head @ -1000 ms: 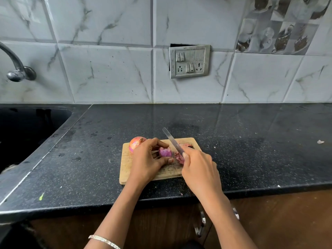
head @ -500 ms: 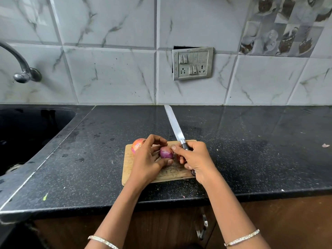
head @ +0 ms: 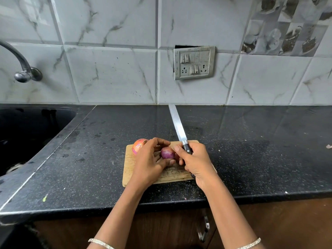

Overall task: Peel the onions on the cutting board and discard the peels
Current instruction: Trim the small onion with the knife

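Observation:
A small wooden cutting board (head: 129, 169) lies on the black counter near its front edge. My left hand (head: 149, 160) grips a purple onion (head: 167, 152) above the board, its fingers curled over the top. An unpeeled orange-pink onion (head: 139, 145) sits at the board's far left corner, partly behind that hand. My right hand (head: 195, 162) holds a knife (head: 177, 126) by its dark handle, blade pointing away toward the wall; its thumb and fingertips touch the purple onion's right side. Whatever lies on the board under the right hand is hidden.
A dark sink (head: 27, 133) is set into the counter at the left, with a metal tap (head: 23, 72) above it. A switch plate (head: 194, 62) is on the tiled wall. A small scrap (head: 328, 146) lies at the far right of the counter (head: 260, 150).
The knife has swung up off the board so its blade points away toward the wall. My right hand has shifted onto the handle and closed in against the onion in my left hand.

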Available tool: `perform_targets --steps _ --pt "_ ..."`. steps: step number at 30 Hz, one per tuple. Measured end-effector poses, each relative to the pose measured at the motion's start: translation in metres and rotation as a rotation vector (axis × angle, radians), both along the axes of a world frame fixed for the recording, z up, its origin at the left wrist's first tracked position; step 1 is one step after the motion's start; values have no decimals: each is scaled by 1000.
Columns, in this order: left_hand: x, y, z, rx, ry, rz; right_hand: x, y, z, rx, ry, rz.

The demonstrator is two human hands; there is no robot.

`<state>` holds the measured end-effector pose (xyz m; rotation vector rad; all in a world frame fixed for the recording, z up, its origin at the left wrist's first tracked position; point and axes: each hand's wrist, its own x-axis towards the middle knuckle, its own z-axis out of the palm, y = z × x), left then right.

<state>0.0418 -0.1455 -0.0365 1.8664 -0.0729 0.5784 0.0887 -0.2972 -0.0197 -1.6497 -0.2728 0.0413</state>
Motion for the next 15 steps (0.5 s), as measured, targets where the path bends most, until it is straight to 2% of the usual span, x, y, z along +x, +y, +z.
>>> perform_targets --steps 7,15 --pt "1 0 -1 36 -2 11 4 1 -6 104 -9 -134" --pt "3 0 -3 144 -38 56 -5 0 -5 142 -112 -126"
